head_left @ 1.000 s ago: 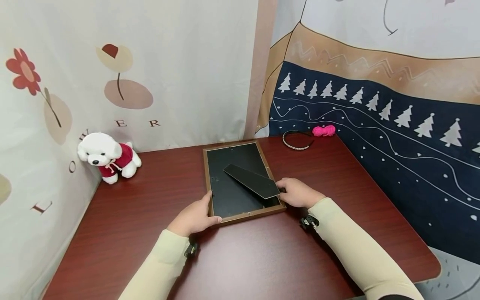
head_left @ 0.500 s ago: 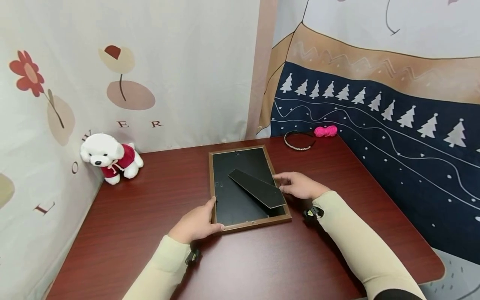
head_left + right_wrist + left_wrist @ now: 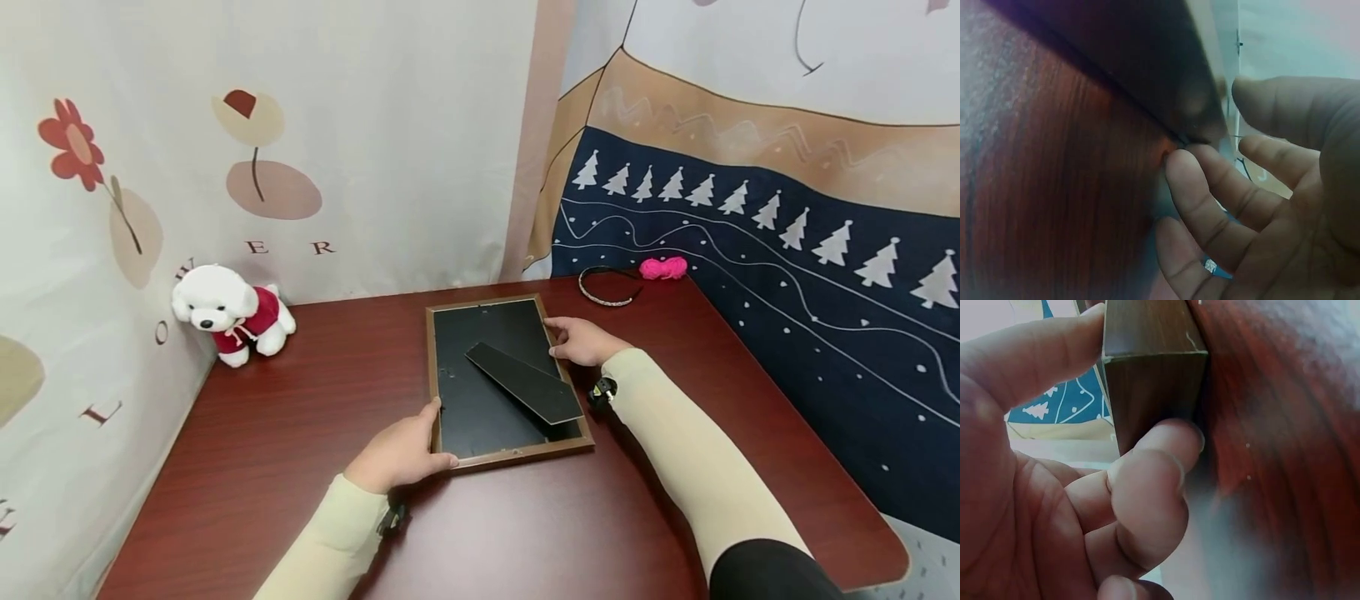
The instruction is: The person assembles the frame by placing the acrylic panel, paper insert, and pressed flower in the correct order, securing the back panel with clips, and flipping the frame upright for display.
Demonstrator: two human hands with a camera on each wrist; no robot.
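Note:
A picture frame [image 3: 510, 456] with a brown wooden border lies back side up on the table. Its black backing [image 3: 480, 321] faces me, and a black easel stand [image 3: 525, 383] slants up from it. At the near left corner my left hand [image 3: 401, 450] grips the frame; in the left wrist view, the thumb lies on its upper edge and curled fingers [image 3: 1150, 487] press its side. My right hand [image 3: 588, 342] holds the far part of the right side. Seen from the right wrist, its thumb is by the top edge and bent fingertips [image 3: 1188, 175] meet the lower edge.
A white plush dog [image 3: 232, 312] in a red top sits at the table's back left. Toward the back right lie a headband [image 3: 606, 302] and a pink yarn bundle [image 3: 663, 267]. Printed curtains [image 3: 390, 167] hang behind the dark red table [image 3: 315, 375].
My right hand has slid from beside the stand's wide end to farther up the frame's right side. The frame has come slightly nearer, my left hand still at its corner. The view has shifted slightly.

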